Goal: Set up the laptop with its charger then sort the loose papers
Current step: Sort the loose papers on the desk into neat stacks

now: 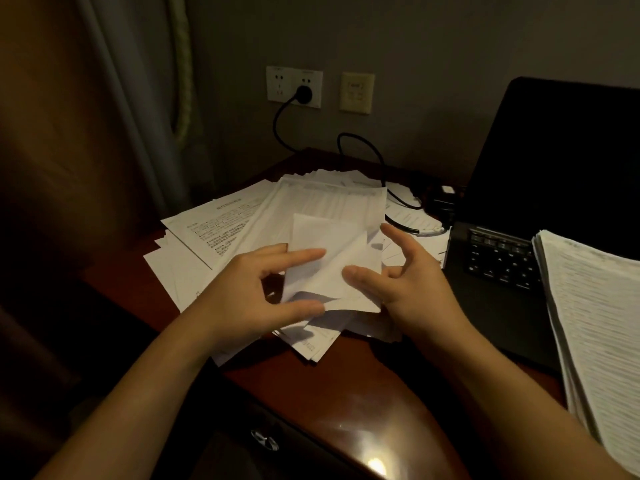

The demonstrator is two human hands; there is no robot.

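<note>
The left hand (256, 289) lays its straight index finger (306, 253) across the face of a small folded white paper sheet (329, 237) and sets its thumb (301, 308) at the sheet's lower edge. Its other fingers pass behind the paper and are hidden, so this reads as a light pinch. The right hand (415, 285) puts its thumb (360, 277) on the face near the right edge. Its curled fingers sit just behind that edge and its index finger is lifted clear.

Between the two hands the sheet hangs just above a loose pile of printed white papers (242, 220). The pile sprawls over the left half of the reddish-brown wooden desk (346, 393) up to its back edge.

The sheet looks very light, limp and already creased. It would likely flop if held by one corner and crumple under a hard squeeze. Opposite edges, thumb on top and fingers beneath, seem the safest hold. The sheets below probably slide on each other, so lifting one could drag its neighbours.

An open black laptop (554, 150) stands at the desk's right side. A black charger cable (381, 164) runs from a white wall socket (280, 86) over the back edge. Whether it reaches the laptop cannot be seen. A neat stack of printed sheets (595, 323) lies on the laptop's deck toward the right front corner.
</note>
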